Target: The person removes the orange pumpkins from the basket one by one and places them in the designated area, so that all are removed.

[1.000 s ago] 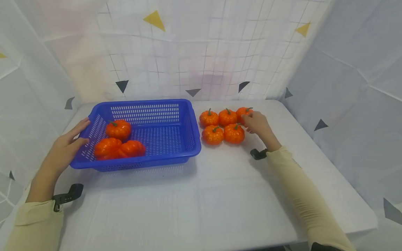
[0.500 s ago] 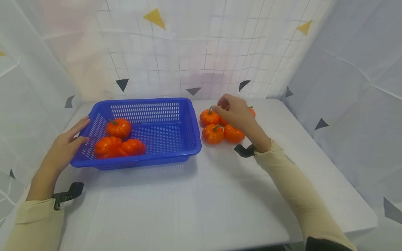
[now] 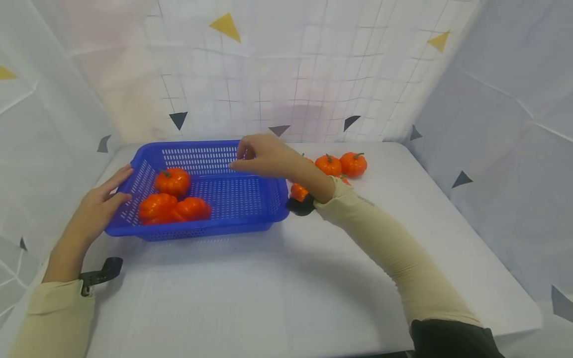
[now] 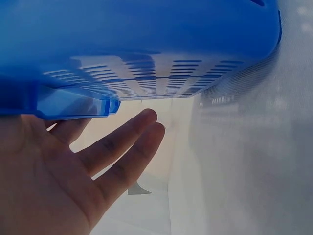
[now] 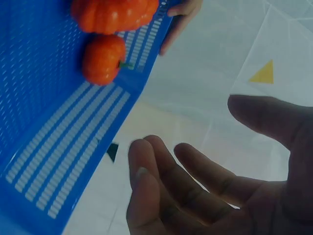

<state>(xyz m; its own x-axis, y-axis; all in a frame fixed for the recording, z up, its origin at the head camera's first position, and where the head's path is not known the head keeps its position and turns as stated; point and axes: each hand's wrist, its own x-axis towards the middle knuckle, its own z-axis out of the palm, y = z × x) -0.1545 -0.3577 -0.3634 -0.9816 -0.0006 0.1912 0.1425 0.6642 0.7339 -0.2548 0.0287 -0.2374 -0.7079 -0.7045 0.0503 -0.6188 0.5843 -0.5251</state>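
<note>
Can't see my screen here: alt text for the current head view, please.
A person's right hand, fingers bent and nothing visible in it, is over the right part of a blue basket holding three orange pumpkins on a white table. The left hand touches the basket's left side. More pumpkins sit right of the basket, some partly hidden by the right arm.

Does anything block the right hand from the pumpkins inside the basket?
Nothing visible: the empty right hand hovers above the basket, and only air shows between it and the pumpkins toward the left end.
</note>
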